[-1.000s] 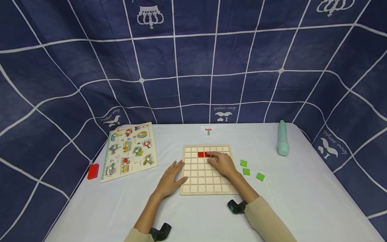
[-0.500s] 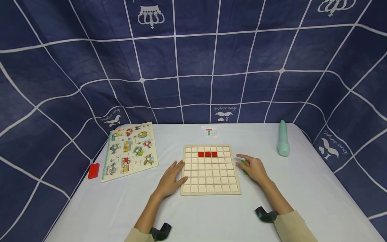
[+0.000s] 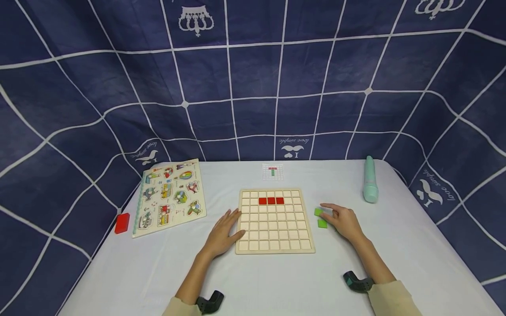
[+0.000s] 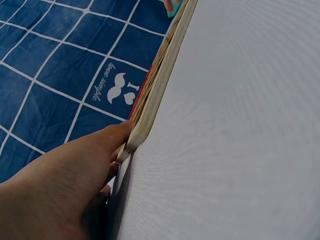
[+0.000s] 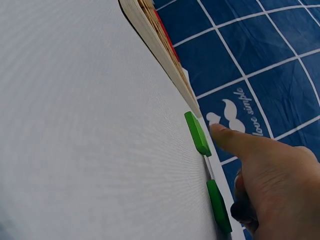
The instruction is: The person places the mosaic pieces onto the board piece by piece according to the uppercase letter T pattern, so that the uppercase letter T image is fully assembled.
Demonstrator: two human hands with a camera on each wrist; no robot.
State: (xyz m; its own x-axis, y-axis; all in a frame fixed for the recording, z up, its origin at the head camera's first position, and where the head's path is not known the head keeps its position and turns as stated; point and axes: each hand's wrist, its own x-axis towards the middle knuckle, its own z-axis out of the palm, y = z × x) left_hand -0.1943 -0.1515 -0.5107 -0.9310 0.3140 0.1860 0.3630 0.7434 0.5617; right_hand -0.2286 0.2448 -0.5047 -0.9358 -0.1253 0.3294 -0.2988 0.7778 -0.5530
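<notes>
My left hand (image 3: 222, 235) rests at the left edge of the wooden grid board (image 3: 275, 223), fingers spread and touching its rim. The left wrist view shows the thumb against the board's side (image 4: 155, 85). Three red square tiles (image 3: 271, 201) lie side by side in a row near the board's top. Right of the board, my right hand (image 3: 344, 220) is over the table, thumb and index finger apart, beside two green square tiles, an upper tile (image 3: 318, 211) and a lower tile (image 3: 322, 224). In the right wrist view the index fingertip is close to one green tile (image 5: 198, 134).
A small card (image 3: 272, 172) with a red and green T pattern lies behind the board. On the left are a picture puzzle board (image 3: 171, 197) and a red block (image 3: 122, 223). A mint-green microphone-shaped object (image 3: 370, 184) lies at the back right. A blue checked cloth (image 3: 253, 79) hangs behind.
My right hand has let go of the third red tile on the board and moved right to the green tiles. The left hand has stayed in place.
</notes>
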